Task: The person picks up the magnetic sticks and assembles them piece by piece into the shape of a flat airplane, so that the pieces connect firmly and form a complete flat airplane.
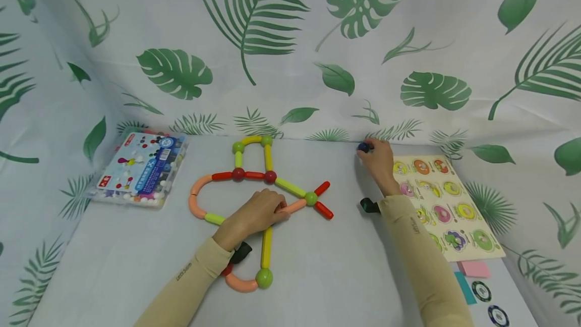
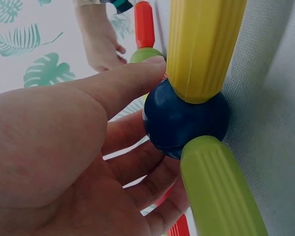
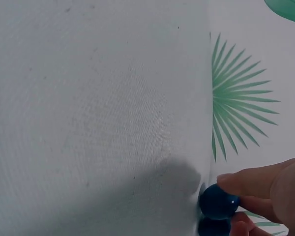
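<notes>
Right hand (image 1: 380, 161) pinches a dark blue ball (image 1: 363, 147) at the table's far edge, right of the rod-and-ball figure (image 1: 254, 175). Left hand (image 1: 254, 215) rests on the figure, fingers relaxed around its blue joint (image 2: 184, 120). Likely step: fetching a ball; next, carry it to the figure and seat it on an open rod end.

2 bare hands (image 1: 256, 213) (image 1: 379, 163), tan sleeves (image 1: 190, 276) with small dark lettering, black wrist straps (image 1: 240, 252).

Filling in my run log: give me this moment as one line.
left hand: rests on rod-and-ball figure, touching dark blue joint ball | right hand: pinches loose dark blue ball at table's far edge
</notes>
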The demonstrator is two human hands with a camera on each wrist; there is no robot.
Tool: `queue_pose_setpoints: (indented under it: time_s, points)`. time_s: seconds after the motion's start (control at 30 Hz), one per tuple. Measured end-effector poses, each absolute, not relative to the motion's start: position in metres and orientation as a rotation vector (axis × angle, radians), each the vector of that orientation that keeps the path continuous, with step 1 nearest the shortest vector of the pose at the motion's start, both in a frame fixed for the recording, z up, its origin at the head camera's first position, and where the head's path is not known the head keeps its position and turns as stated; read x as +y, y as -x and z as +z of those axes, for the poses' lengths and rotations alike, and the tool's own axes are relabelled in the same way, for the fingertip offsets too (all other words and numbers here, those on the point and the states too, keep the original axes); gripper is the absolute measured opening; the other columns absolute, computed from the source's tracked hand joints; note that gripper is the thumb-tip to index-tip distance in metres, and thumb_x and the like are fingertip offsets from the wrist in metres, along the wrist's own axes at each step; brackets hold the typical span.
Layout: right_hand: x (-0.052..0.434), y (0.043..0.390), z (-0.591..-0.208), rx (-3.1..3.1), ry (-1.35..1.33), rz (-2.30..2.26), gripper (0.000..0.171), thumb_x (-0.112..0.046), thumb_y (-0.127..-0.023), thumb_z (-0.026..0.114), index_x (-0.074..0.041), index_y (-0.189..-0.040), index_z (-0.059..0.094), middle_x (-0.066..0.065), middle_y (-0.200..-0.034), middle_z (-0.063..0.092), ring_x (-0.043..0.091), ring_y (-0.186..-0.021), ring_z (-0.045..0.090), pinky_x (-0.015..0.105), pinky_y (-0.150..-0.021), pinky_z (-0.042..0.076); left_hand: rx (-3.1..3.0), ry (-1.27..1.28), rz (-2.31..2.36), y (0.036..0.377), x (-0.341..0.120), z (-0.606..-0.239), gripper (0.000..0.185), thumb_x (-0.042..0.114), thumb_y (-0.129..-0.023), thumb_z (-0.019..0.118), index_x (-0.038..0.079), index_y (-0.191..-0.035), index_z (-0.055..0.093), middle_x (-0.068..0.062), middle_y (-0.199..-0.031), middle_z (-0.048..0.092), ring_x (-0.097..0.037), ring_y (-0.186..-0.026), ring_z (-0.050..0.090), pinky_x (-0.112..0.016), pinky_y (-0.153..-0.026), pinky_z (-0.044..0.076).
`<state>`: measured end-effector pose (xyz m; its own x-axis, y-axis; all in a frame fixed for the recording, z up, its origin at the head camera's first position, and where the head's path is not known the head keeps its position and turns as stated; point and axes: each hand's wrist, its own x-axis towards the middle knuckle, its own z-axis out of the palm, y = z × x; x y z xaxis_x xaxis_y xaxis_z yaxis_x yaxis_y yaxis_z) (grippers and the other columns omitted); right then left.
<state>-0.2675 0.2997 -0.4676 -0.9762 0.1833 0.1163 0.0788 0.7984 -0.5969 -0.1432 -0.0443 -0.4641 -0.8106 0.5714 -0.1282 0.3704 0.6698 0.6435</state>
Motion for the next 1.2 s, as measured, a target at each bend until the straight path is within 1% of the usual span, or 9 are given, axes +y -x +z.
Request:
queue_pose_setpoints:
  time_s: [0.07, 0.27, 0.4, 0.5, 0.6, 0.73, 0.8, 0.93, 1.2]
  points:
    - [0.298, 0.267, -0.467, -2.842, 0.235, 0.883, 0.04, -0.011, -0.091, 0.069, 0.006, -0.127, 0.063, 0.03, -0.13, 0.055, 0.045, -0.122, 0.051, 0.058, -0.103, 0.042, 2.568, -0.756, 0.885, 0.143, -0.045, -0.464, 0.018, 0.025, -0.097, 0.07, 0.007, -0.1, 0.073, 0.002, -0.082, 0.062, -0.018, -0.084, 0.051, -0.039, -0.087, 0.043]
    - [0.298, 0.262, -0.471, -2.942, 0.266, 0.73, 0.036, -0.014, -0.092, 0.07, 0.003, -0.123, 0.066, 0.029, -0.126, 0.062, 0.046, -0.119, 0.055, 0.058, -0.099, 0.045, 2.569, -0.773, 0.88, 0.143, -0.045, -0.463, 0.018, 0.024, -0.097, 0.07, 0.006, -0.099, 0.073, 0.001, -0.081, 0.062, -0.018, -0.083, 0.051, -0.041, -0.089, 0.042]
    - [0.298, 0.253, -0.47, -2.999, 0.236, 0.778, 0.043, -0.016, -0.093, 0.07, 0.004, -0.13, 0.061, 0.031, -0.132, 0.058, 0.048, -0.126, 0.052, 0.058, -0.106, 0.042, 2.563, -0.76, 0.877, 0.143, -0.044, -0.462, 0.018, 0.024, -0.097, 0.069, 0.006, -0.1, 0.073, 0.001, -0.081, 0.062, -0.018, -0.082, 0.051, -0.04, -0.089, 0.042]
    - [0.297, 0.245, -0.468, -3.044, 0.201, 0.822, 0.047, -0.016, -0.094, 0.069, 0.004, -0.135, 0.058, 0.032, -0.136, 0.055, 0.048, -0.129, 0.051, 0.058, -0.108, 0.042, 2.563, -0.749, 0.876, 0.143, -0.044, -0.462, 0.017, 0.024, -0.097, 0.07, 0.007, -0.099, 0.073, 0.002, -0.08, 0.061, -0.018, -0.081, 0.051, -0.04, -0.089, 0.042]
    - [0.296, 0.237, -0.468, -3.09, 0.181, 0.842, 0.05, -0.019, -0.095, 0.07, 0.002, -0.139, 0.056, 0.031, -0.137, 0.055, 0.045, -0.125, 0.054, 0.056, -0.103, 0.046, 2.567, -0.75, 0.872, 0.144, -0.044, -0.463, 0.018, 0.024, -0.097, 0.07, 0.007, -0.099, 0.072, 0.001, -0.081, 0.062, -0.017, -0.08, 0.052, -0.04, -0.089, 0.042]
    - [0.289, 0.225, -0.465, -3.11, 0.131, 0.932, 0.052, -0.026, -0.095, 0.072, -0.004, -0.139, 0.056, 0.024, -0.131, 0.06, 0.036, -0.112, 0.057, 0.048, -0.091, 0.051, 2.576, -0.76, 0.861, 0.145, -0.045, -0.465, 0.019, 0.025, -0.097, 0.07, 0.006, -0.099, 0.072, 0.0, -0.084, 0.064, -0.016, -0.078, 0.053, -0.039, -0.087, 0.043]
    - [0.285, 0.219, -0.463, -3.102, 0.072, 0.993, 0.05, -0.027, -0.094, 0.073, -0.007, -0.136, 0.057, 0.02, -0.126, 0.063, 0.033, -0.107, 0.058, 0.042, -0.086, 0.05, 2.577, -0.762, 0.858, 0.145, -0.045, -0.464, 0.019, 0.025, -0.097, 0.07, 0.006, -0.099, 0.072, 0.0, -0.085, 0.065, -0.016, -0.078, 0.053, -0.039, -0.087, 0.043]
    - [0.279, 0.208, -0.461, -3.09, -0.128, 1.044, 0.047, -0.025, -0.093, 0.075, -0.009, -0.134, 0.06, 0.016, -0.121, 0.066, 0.031, -0.103, 0.059, 0.038, -0.082, 0.049, 2.576, -0.759, 0.859, 0.144, -0.044, -0.463, 0.02, 0.025, -0.096, 0.071, 0.005, -0.099, 0.072, -0.001, -0.085, 0.065, -0.016, -0.077, 0.053, -0.039, -0.087, 0.044]
    - [0.273, 0.201, -0.474, -3.077, -0.419, 1.038, 0.043, -0.021, -0.089, 0.079, -0.011, -0.13, 0.066, 0.009, -0.117, 0.069, 0.023, -0.096, 0.062, 0.034, -0.082, 0.051, 2.586, -0.762, 0.839, 0.144, -0.043, -0.464, 0.019, 0.025, -0.096, 0.071, 0.006, -0.098, 0.072, 0.0, -0.083, 0.064, -0.015, -0.075, 0.053, -0.039, -0.085, 0.044]
